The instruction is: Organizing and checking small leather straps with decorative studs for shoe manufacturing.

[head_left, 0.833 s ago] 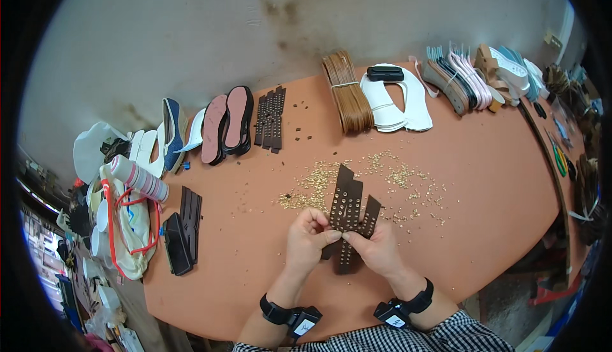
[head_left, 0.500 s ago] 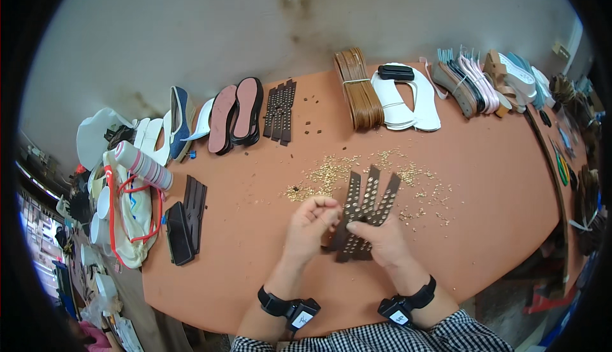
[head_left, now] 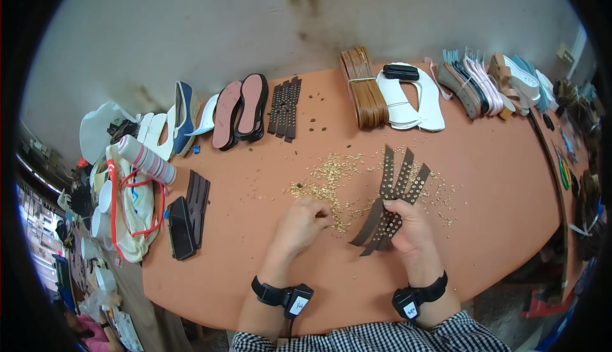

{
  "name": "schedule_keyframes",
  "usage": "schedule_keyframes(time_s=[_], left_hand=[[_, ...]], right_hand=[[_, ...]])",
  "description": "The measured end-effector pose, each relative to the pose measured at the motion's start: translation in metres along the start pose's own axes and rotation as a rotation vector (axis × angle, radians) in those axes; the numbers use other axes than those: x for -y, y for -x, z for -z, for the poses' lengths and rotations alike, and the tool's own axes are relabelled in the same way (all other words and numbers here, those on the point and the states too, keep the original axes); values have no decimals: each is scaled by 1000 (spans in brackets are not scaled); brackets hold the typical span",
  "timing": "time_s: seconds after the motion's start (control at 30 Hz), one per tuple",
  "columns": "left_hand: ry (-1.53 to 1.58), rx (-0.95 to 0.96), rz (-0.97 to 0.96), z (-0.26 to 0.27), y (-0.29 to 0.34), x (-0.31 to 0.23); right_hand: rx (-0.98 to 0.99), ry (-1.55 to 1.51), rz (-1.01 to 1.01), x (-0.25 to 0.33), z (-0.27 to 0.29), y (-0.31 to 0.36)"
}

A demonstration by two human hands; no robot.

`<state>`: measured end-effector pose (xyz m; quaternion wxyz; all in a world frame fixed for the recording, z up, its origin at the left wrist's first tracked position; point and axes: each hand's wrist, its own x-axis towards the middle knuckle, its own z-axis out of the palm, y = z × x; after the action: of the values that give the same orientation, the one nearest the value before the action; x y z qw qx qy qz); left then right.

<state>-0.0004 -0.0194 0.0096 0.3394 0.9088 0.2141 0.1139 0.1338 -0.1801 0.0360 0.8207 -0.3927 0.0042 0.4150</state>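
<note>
My right hand [head_left: 413, 229] grips a dark brown studded shoe upper [head_left: 403, 182] where its woven strips cross, thumb on top. Three strips fan upward, dotted with small metal studs, and other strip ends hang below. My left hand [head_left: 303, 224] is closed, its fingertips curled inward beside the near edge of the scattered gold studs [head_left: 333, 172]. Whatever those fingers pinch, if anything, is hidden. Loose studs spread across the table from the left hand to behind the shoe upper.
Other woven brown strips [head_left: 285, 108] lie at the back, near pink-topped soles [head_left: 254, 103]. Tan strap bundle [head_left: 363, 91] and white insoles [head_left: 428, 107] stand against the wall. At left are a black case [head_left: 182, 229], a striped cup [head_left: 148, 161] and a white bag [head_left: 135, 215]. Scissors [head_left: 563, 170] lie far right.
My right hand has carried the studded upper to the right and slightly away. My left hand has parted from it, moving left toward the stud pile. The view has shifted slightly.
</note>
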Motion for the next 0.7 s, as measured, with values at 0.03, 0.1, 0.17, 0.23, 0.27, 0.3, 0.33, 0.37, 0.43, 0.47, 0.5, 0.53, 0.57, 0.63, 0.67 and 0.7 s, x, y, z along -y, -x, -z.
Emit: schedule_keyframes(time_s=[0.03, 0.1, 0.17, 0.23, 0.27, 0.3, 0.33, 0.37, 0.43, 0.47, 0.5, 0.53, 0.57, 0.63, 0.67, 0.7], left_hand=[[17, 12, 14, 0, -1, -1], [-114, -9, -9, -3, -2, -5], [-201, -32, -32, -7, -2, -8], [-249, -59, -35, -10, 0, -6], [-262, -56, -29, -11, 0, -6], [-271, -53, -27, -13, -2, -6], [-281, -50, -24, -14, -4, -6], [-237, -82, -10, -13, -4, -7], [-155, -149, 23, -10, -4, -9], [-10, -182, 79, -10, -3, -6], [140, -207, 127, -12, -3, -1], [291, -231, 174, -13, -2, 2], [382, -250, 190, -11, -1, 3], [570, -274, 223, -12, 0, 4], [679, -287, 205, -13, -2, 2], [784, -299, 191, -13, -2, 1]], right_hand=[[-10, -17, 7, 0, -3, 1], [6, 13, -21, -3, -2, 1], [35, 49, -31, -9, 4, -3], [41, 67, -23, -9, 4, -3], [46, 77, -21, -9, 4, -4], [36, 67, -17, -8, 5, -4], [27, 56, -13, -7, 6, -5], [17, 46, -10, -7, 6, -5], [28, 52, -37, -7, 4, -3], [36, 53, -53, -8, 2, -3], [41, 60, -61, -9, 2, -2], [45, 66, -69, -10, 0, -1], [49, 72, -76, -12, -2, -1], [67, 89, -86, -17, 2, -2], [76, 98, -91, -19, 4, -3], [77, 105, -96, -18, 3, -2]])
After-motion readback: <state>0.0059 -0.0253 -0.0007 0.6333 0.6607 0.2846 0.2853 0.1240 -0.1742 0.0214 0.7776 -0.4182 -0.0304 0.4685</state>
